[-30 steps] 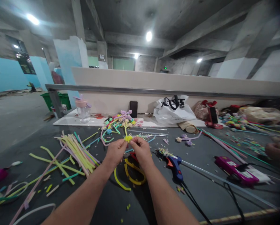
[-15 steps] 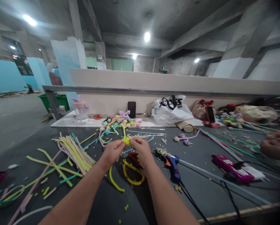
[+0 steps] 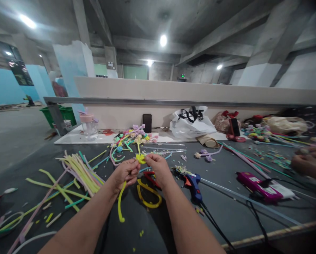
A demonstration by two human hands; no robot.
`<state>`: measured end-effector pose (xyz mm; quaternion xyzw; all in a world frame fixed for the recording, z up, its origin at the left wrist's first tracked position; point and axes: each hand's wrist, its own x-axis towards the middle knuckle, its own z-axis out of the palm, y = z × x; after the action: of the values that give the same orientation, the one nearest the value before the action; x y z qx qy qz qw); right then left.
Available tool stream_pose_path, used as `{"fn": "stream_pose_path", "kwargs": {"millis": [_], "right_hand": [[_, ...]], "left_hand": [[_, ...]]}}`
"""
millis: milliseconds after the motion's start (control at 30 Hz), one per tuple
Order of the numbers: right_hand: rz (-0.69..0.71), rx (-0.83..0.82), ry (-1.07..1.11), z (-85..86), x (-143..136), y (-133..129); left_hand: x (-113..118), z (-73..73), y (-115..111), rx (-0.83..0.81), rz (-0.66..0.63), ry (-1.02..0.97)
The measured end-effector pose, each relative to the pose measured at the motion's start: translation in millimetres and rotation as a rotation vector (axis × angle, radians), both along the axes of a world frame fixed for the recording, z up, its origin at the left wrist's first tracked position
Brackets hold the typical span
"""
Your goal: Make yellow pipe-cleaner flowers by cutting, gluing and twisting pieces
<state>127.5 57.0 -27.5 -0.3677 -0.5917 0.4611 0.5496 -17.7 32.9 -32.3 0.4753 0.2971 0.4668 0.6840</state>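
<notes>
My left hand [image 3: 125,173] pinches the left side of a bright yellow pipe-cleaner flower [image 3: 140,158], its fingers curled. From the other side, the thumb and fingertips of my right hand [image 3: 158,168] grip the same flower. A yellow pipe-cleaner strip [image 3: 120,206] hangs below my left hand; whether it joins the flower is hidden by the fingers. Scissors with yellow looped handles [image 3: 149,204] lie on the table beneath my hands, partly covered. Behind the flower is a heap of coloured pipe-cleaner flowers [image 3: 137,132].
A blue glue gun [image 3: 193,185] lies right of my hands, with a cable. Pipe cleaners [image 3: 81,173] are bundled at left. A purple power strip [image 3: 261,187], a white bag [image 3: 191,121] and a clear cup [image 3: 88,128] stand around. Another person's hand [image 3: 307,162] is at far right.
My left hand has turned slightly, its fingers now more curled. The yellow strip hanging under it has shifted left. The flower stays between both hands, its yellow loops more visible.
</notes>
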Motion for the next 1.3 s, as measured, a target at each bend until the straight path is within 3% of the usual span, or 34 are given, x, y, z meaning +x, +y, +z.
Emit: {"fn": "stream_pose_path", "kwargs": {"millis": [233, 500, 1000, 1167, 1300], "right_hand": [[-0.241, 0.321, -0.277, 3.0, -1.8, -3.8], [-0.281, 0.552, -0.519, 0.2, 1.6, -1.8], [-0.302, 0.63, -0.655, -2.9, 2.6, -2.5], [-0.28, 0.606, -0.595, -3.0, -0.6, -6.3], [-0.284, 0.527, -0.455, -2.1, -0.4, -4.3]], "left_hand": [[-0.5, 0.1, 1.2, -0.067, -0.037, -0.057], [-1.7, 0.6, 1.0, -0.13, -0.047, -0.063], [5.2, -1.2, 0.2, -0.229, 0.063, -0.127], [6.4, -3.2, 1.1, -0.205, 0.082, -0.141], [1.4, 0.0, 1.4, -0.184, 0.0, -0.179]]}}
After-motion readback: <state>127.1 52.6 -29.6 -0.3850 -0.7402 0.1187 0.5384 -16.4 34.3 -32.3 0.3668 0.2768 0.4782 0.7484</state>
